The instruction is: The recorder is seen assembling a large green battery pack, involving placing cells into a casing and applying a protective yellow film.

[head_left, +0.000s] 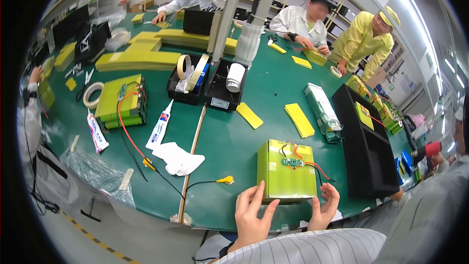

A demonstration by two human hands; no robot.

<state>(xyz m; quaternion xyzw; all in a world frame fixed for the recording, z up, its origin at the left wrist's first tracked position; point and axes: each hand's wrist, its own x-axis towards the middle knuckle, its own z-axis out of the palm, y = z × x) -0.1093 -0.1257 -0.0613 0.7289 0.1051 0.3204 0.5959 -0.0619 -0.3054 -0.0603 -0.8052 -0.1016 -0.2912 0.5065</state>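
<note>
A yellow-green wrapped battery pack [273,178] stands on the green table straight in front of me. A small green circuit board [293,163] with red and black wires sits on its top. My left hand [253,212] is at the pack's near left corner, thumb and fingers apart, fingertips at or very close to its side. By the near right corner is my right hand [325,208], its fingers curved and apart from the thumb; whether it touches the pack I cannot tell. Neither hand grips anything. Left of the pack lies a black cable with a yellow connector [225,180].
Rightward stands a black divided box [364,151]; a wrapped pack [322,110] lies beside it. Yellow strips [299,120] are beyond my pack. Leftward are a white cloth [178,159], glue tubes [160,126], another battery pack [119,102] and black bins [225,85]. Other people work around the table.
</note>
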